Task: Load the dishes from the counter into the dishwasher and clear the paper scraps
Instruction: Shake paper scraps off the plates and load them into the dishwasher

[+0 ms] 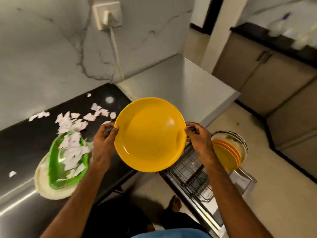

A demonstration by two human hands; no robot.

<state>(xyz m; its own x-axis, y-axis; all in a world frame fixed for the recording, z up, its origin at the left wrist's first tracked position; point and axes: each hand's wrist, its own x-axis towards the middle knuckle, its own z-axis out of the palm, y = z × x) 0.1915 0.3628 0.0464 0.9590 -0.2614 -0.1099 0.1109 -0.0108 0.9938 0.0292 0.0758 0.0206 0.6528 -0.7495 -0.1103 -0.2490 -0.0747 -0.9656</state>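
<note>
A round yellow plate [150, 134] is held in the air between the counter and the open dishwasher. My left hand [103, 137] pinches its left rim and my right hand [199, 137] pinches its right rim. Below the plate, the dishwasher's wire rack [190, 170] is pulled out, with several yellow plates [226, 155] standing on edge in it. On the black counter [22, 145] a green plate [60, 167] full of white paper scraps [72, 148] rests on a cream plate [49, 193]. More scraps [75, 121] lie loose behind it.
A white appliance top [180, 86] stands beside the counter's right end. A wall socket with a plug and cord [109, 16] is on the marble wall. Beige cabinets [274, 93] line the right side. My feet [175, 202] stand on the floor by the dishwasher door.
</note>
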